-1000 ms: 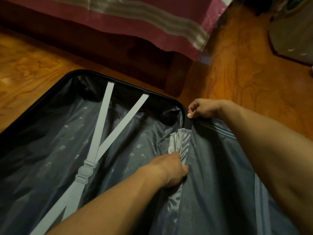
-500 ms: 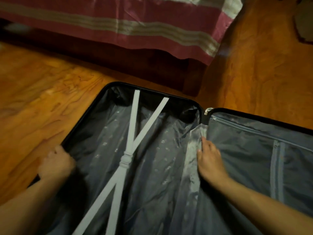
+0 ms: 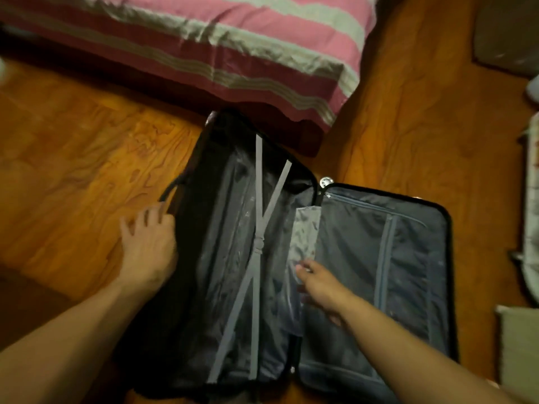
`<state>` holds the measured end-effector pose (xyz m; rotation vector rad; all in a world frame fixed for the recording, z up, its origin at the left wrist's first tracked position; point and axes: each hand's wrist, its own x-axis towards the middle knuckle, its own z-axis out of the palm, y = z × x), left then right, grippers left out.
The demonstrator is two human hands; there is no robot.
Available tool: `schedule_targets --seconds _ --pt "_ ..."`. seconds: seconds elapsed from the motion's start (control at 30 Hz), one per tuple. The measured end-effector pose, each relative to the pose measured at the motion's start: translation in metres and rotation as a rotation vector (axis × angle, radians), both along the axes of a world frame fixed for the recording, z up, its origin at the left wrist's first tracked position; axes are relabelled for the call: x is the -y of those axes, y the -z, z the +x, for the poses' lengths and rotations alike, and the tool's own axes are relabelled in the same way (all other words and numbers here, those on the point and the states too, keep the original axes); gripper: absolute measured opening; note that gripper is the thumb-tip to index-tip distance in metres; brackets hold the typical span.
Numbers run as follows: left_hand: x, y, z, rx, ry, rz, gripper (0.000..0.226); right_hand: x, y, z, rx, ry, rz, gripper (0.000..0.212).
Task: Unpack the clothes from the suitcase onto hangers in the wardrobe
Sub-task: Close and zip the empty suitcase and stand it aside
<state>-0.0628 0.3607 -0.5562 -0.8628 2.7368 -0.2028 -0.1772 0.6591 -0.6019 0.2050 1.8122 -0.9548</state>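
Observation:
A black suitcase point(image 3: 447, 234) lies open on the wooden floor. Its left half point(image 3: 221, 234) shows grey lining and crossed grey straps point(image 3: 258, 243), and no clothes are visible in it. The right half point(image 3: 358, 246) is covered by a zipped grey divider. My left hand point(image 3: 148, 243) is at the outer left side of the case with fingers spread, just below the side handle point(image 3: 172, 188). My right hand point(image 3: 320, 284) rests on the pale lining flap point(image 3: 304, 231) along the centre hinge, fingers relaxed.
A bed with a pink and grey striped cover point(image 3: 233, 53) stands just beyond the suitcase. Pale objects point(image 3: 532, 205) and a greenish one point(image 3: 519, 345) lie along the right edge. A dark item point(image 3: 504, 33) sits at the top right.
The view has pulled back and up. My left hand went from gripping the left rim to the outer side with fingers spread. My right hand slid down the hinge toward me.

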Motion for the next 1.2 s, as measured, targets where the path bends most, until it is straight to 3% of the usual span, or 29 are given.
schedule_targets --seconds 0.1,0.2,0.3,0.4,0.47,0.5,0.63,0.7,0.8,0.9,1.0,1.07,1.2 --pt "-0.087 -0.097 0.002 -0.112 0.204 0.068 0.047 0.005 -0.102 0.019 0.299 0.313 -0.268 0.031" --pt "-0.202 -0.157 -0.013 -0.067 0.379 0.197 0.056 -0.004 -0.164 0.020 0.381 0.483 -0.444 0.034" --pt "-0.294 -0.169 -0.031 0.137 0.593 0.383 0.069 -0.057 -0.185 0.002 0.263 0.584 -0.272 0.041" --pt "-0.321 -0.162 -0.037 -0.067 0.717 0.568 0.052 -0.139 -0.162 -0.022 0.147 0.602 -0.120 0.030" --pt "-0.330 -0.144 -0.036 -0.245 0.512 0.650 0.052 -0.190 -0.140 -0.039 0.101 0.587 -0.118 0.025" --pt "-0.332 -0.135 -0.037 -0.230 0.376 0.664 0.058 -0.210 -0.129 -0.052 0.067 0.600 -0.104 0.026" --pt "-0.371 -0.069 -0.033 0.058 -0.165 1.017 0.075 -0.300 -0.092 -0.093 -0.035 0.679 -0.018 0.044" --pt "-0.384 -0.040 -0.026 0.140 -0.208 1.068 0.075 -0.330 -0.091 -0.104 0.021 0.738 -0.050 0.053" --pt "-0.402 -0.003 -0.021 0.224 -0.179 1.009 0.075 -0.379 -0.068 -0.115 0.087 0.671 -0.067 0.042" --pt "-0.410 0.021 -0.009 0.197 -0.218 1.019 0.073 -0.408 -0.036 -0.113 0.087 0.688 -0.040 0.047" --pt "-0.409 0.036 0.022 0.126 -0.308 1.045 0.072 -0.411 -0.016 -0.106 0.016 0.755 -0.046 0.032" --pt "-0.402 0.043 0.051 0.135 -0.405 1.049 0.072 -0.398 -0.012 -0.093 -0.014 0.689 -0.061 0.031" --pt "-0.397 0.049 0.117 0.225 -0.632 0.979 0.076 -0.372 0.014 -0.042 -0.185 0.304 0.110 0.064"
